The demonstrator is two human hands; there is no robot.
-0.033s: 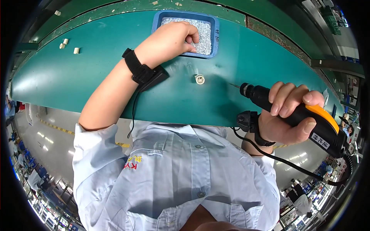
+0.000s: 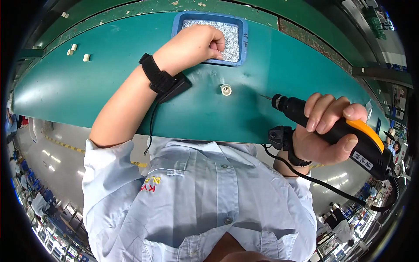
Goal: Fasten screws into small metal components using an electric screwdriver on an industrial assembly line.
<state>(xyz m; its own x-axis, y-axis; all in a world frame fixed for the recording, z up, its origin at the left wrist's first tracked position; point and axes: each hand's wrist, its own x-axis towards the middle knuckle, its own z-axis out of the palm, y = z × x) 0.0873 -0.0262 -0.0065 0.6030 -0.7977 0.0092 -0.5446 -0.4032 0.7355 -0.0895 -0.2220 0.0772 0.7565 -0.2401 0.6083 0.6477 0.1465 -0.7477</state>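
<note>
A cream round fitting (image 2: 226, 90) sits mid-bench (image 2: 118, 37), with no hand or tool on it; work there looks unfinished. Just beyond, the left hand (image 2: 203, 43) curls over small metal pieces (image 2: 233, 41) in a blue tray (image 2: 245, 43) (whether it pinches 1 is hidden). The right hand (image 2: 329, 122) grips a black-and-orange power driver (image 2: 297, 109), bit apart from the fitting. Open surface stretches left toward 3 pale cylinders (image 2: 86, 57); the near edge runs along the shirt (image 2: 200, 192).
</note>
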